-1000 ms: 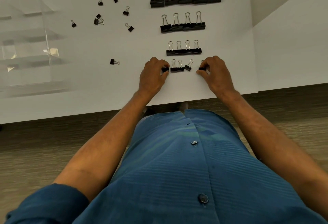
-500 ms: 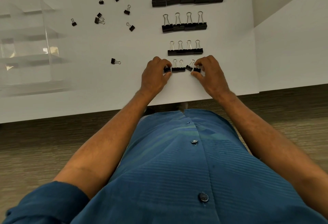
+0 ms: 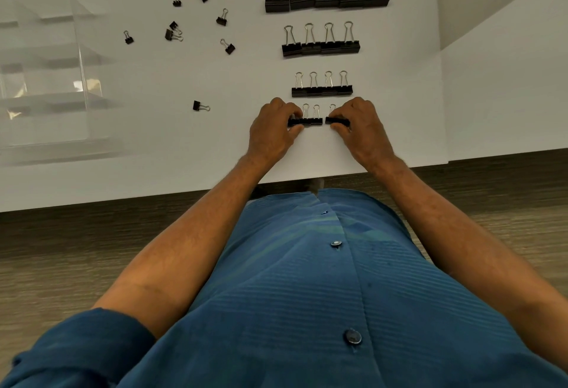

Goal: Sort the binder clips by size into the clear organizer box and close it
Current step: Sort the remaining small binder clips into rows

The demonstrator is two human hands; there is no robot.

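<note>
Black binder clips lie in rows by size on the white table: the largest row (image 3: pixel 327 0) at the back, then a medium row (image 3: pixel 321 47), then a smaller row (image 3: pixel 322 90). In the nearest row of small clips (image 3: pixel 310 121), my left hand (image 3: pixel 273 132) pinches the left end clip and my right hand (image 3: pixel 362 129) pinches a pair of small clips (image 3: pixel 336 120) at the right end. A narrow gap separates the two groups. The clear organizer box (image 3: pixel 46 77) stands open at the far left.
Several tiny clips (image 3: pixel 175 31) are scattered between the box and the rows, and one small clip (image 3: pixel 200 106) lies alone left of my hands. The table's front edge (image 3: pixel 338 172) runs just below my wrists, with wood-look floor beneath.
My right hand slid left, straightening the tilted clip and bringing two clips up close to the others. My left hand stayed on the row's left end.
</note>
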